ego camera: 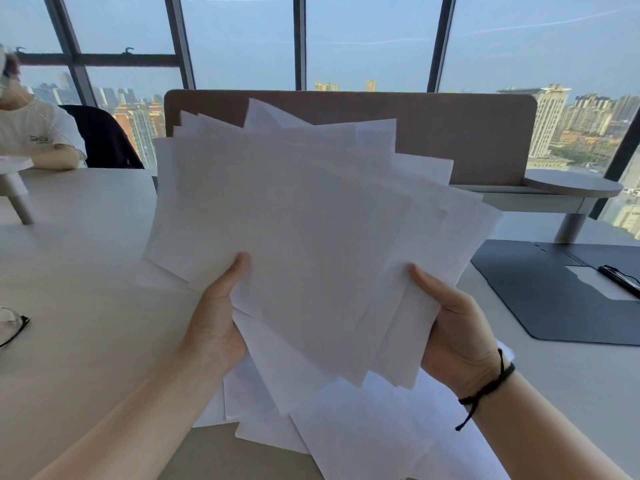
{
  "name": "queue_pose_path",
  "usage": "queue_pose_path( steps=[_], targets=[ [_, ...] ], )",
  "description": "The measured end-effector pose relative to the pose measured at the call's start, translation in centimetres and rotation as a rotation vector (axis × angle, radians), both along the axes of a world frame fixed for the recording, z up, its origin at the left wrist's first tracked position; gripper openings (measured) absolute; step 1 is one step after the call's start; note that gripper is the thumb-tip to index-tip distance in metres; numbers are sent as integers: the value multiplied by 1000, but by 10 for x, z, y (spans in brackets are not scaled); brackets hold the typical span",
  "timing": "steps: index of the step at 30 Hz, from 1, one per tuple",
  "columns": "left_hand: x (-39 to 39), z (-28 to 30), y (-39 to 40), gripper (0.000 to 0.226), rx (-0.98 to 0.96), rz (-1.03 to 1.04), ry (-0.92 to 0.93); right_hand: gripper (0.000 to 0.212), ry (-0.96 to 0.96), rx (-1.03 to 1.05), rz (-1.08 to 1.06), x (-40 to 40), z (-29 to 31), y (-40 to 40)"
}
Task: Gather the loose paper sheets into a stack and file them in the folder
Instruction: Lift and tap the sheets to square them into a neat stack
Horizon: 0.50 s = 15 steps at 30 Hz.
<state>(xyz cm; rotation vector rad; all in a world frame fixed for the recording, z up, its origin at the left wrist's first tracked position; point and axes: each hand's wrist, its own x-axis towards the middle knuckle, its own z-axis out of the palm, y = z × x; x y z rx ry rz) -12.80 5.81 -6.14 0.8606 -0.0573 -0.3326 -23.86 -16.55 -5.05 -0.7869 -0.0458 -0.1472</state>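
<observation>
I hold a fanned, uneven bunch of white paper sheets (311,220) up in front of me, above the table. My left hand (216,320) grips its lower left edge, thumb on the front. My right hand (453,334), with a black cord on the wrist, grips the lower right edge. More loose white sheets (363,427) lie overlapping on the table beneath my hands. The dark folder (540,299) lies open flat on the table to the right, with a black clip and a white sheet inside it.
A pale table (86,271) spans the view. Eyeglasses (12,323) lie at its left edge. A brown desk divider (467,140) stands behind, with a round shelf (571,185) at right. A person in a white shirt (31,133) sits at far left.
</observation>
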Motion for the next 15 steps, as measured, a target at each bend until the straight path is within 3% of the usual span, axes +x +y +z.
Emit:
queue_pose_path(
  steps=[2,5,7,15],
  targets=[
    [-1,4,-1,40,-34,-23,2,31,13,-48,67,-1,-3,3],
    [4,16,7,37,-71,-10,-56,65,85,-142,142,-2,-9,1],
    [6,20,10,35,-55,-10,-71,70,92,-144,135,-1,-10,-3],
    [-9,6,-2,42,97,-152,41,29,2,52,-5,-3,6,-8]
  ],
)
